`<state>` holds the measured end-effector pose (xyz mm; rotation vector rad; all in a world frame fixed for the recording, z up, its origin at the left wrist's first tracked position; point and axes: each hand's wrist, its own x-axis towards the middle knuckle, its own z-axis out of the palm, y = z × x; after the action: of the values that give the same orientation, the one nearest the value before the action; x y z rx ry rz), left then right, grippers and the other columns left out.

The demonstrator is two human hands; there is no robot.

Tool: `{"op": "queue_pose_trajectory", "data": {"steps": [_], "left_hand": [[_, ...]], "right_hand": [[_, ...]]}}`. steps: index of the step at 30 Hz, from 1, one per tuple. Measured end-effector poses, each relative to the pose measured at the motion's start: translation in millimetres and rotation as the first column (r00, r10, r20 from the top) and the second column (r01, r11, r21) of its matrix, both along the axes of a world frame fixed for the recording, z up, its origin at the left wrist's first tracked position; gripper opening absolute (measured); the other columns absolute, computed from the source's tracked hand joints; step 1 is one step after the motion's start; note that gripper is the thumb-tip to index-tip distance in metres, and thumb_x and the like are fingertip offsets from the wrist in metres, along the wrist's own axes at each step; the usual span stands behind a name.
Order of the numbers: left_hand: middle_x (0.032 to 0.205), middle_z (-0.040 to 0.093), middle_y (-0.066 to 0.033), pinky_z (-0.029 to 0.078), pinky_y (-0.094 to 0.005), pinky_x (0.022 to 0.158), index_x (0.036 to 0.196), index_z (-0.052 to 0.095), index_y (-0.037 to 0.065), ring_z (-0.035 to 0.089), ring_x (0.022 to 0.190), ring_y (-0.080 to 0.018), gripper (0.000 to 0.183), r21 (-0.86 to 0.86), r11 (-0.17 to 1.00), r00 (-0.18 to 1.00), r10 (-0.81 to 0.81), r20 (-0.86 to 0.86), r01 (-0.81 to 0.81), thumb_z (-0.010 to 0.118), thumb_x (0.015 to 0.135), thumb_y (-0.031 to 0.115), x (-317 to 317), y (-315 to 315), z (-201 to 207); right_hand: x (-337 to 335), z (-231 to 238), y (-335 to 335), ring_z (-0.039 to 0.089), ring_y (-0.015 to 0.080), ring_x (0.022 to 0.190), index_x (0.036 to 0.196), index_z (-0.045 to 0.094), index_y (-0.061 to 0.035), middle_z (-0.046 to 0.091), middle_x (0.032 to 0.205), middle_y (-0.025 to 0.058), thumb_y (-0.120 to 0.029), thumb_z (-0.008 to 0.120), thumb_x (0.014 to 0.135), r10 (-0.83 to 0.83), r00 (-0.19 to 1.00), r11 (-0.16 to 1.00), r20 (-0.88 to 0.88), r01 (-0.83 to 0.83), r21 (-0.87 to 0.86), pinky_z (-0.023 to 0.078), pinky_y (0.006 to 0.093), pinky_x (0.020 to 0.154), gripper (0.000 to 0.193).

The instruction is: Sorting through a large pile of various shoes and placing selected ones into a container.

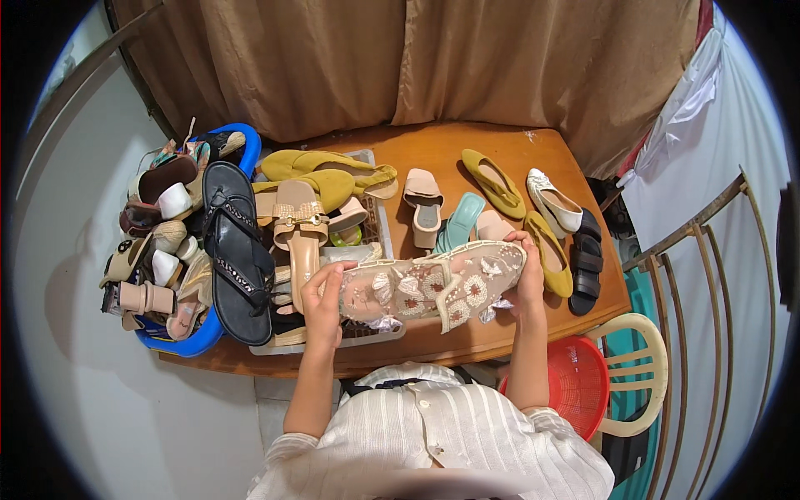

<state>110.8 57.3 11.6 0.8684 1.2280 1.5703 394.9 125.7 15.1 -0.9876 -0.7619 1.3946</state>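
- Two hands held the sheer embroidered shoes: the left hand at one end and the right hand at the other.
- The fingers of both hands were closed on the mesh, gripping it.
- The sheer shoes, seemingly two overlapping end to end, were held above the table near its front edge, with flower patches and pale bows on them.
- Two mustard flats lay on the table's right half, one behind the other.
- One white shoe lay just beside them, and black strappy footwear lay at the right edge; whether that was one sandal or two could not be told.
- One beige block-heeled slide and one teal slide stood behind the sheer shoes, with a further pale piece partly hidden.
- One pale crate carried at least two more mustard shoes, one tan slide with a gold buckle and other partly covered footwear.
- One blue basin was heaped with mixed shoes, too jumbled to count.
- One black thong sandal lay between basin and crate, overlapping both.
- One red basket stood beside one cream chair's slatted back.
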Motion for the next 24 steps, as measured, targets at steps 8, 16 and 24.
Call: {"op": "queue_pose_trajectory", "data": {"steps": [8,16,24], "left_hand": [[0.095,0.062,-0.0075,0.049,-0.0254,0.075,0.102,0.062,0.0,0.058,0.085,-0.0119,0.022,0.039,0.981,0.973,-0.194,0.122,0.19,0.066,0.084,0.012,5,7,20],[0.099,0.06,-0.0061,0.053,-0.0282,0.072,0.102,0.055,0.006,0.059,0.089,-0.0143,0.022,-0.099,0.988,0.833,-0.048,0.55,0.122,0.064,0.087,0.02,44,9,-5],[0.098,0.053,-0.0053,0.04,-0.0244,0.083,0.106,0.049,0.004,0.049,0.093,-0.01,0.022,0.147,0.972,0.983,-0.177,-0.042,0.181,0.054,0.093,0.021,67,-8,-45]], "right_hand": [[4,-3,-8,0.059,0.0196,0.087,0.108,0.05,-0.0124,0.058,0.095,0.0076,-0.041,0.038,0.092,-0.122,0.957,0.992,-0.262,0.114,-0.045,0.051,0.0329,0.075,0.035],[-70,-15,-54,0.049,0.0237,0.116,0.133,0.036,-0.0093,0.048,0.128,0.0121,-0.04,0.05,0.089,-0.04,0.851,0.978,-0.523,0.14,0.155,0.04,0.0392,0.098,0.055],[-72,0,-77,0.052,0.0176,0.107,0.124,0.042,-0.0037,0.051,0.118,0.0071,0.002,0.073,0.071,-0.166,0.98,0.986,-0.105,0.168,0.01,0.045,0.0321,0.089,0.062]]}}
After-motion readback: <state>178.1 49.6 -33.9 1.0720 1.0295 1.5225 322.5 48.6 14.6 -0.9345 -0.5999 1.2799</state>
